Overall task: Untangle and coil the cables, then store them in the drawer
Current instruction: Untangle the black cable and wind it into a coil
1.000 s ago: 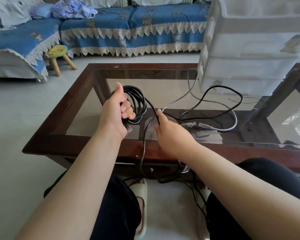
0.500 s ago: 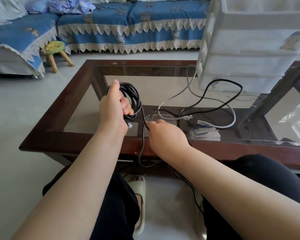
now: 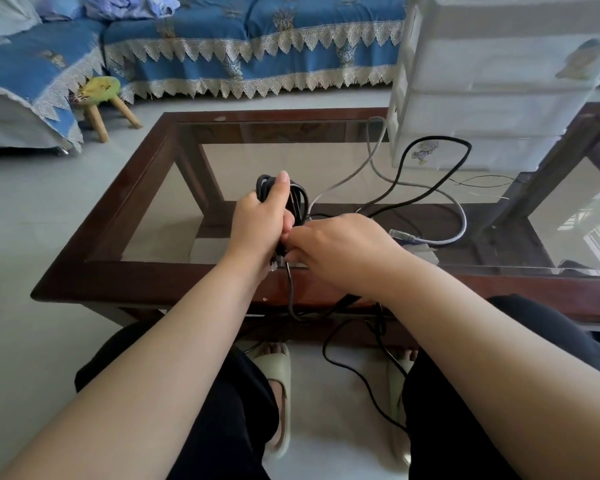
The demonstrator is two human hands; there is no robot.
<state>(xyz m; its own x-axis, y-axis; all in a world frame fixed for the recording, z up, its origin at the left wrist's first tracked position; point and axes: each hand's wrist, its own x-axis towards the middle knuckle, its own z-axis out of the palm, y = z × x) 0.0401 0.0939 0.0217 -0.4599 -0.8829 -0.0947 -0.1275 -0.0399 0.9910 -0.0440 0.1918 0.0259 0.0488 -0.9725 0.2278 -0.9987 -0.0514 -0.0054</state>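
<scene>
I see the left hand (image 3: 258, 223) gripping the coiled black cable (image 3: 297, 199) above the glass surface (image 3: 174, 223), fingers wrapped round the loops, thumb up. The right hand (image 3: 340, 251) meets it, fingers curled on the loose strand at the coil's base. A grey cable (image 3: 459, 216) lies on the surface beside the white drawer unit (image 3: 492, 109).

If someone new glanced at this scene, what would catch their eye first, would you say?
Probably the two hands meeting over the near edge of the glass-topped table: the left hand grips a coil of black cable while the right hand works at its base. Behind them, a loose grey cable sprawls before the white drawer unit.
</scene>
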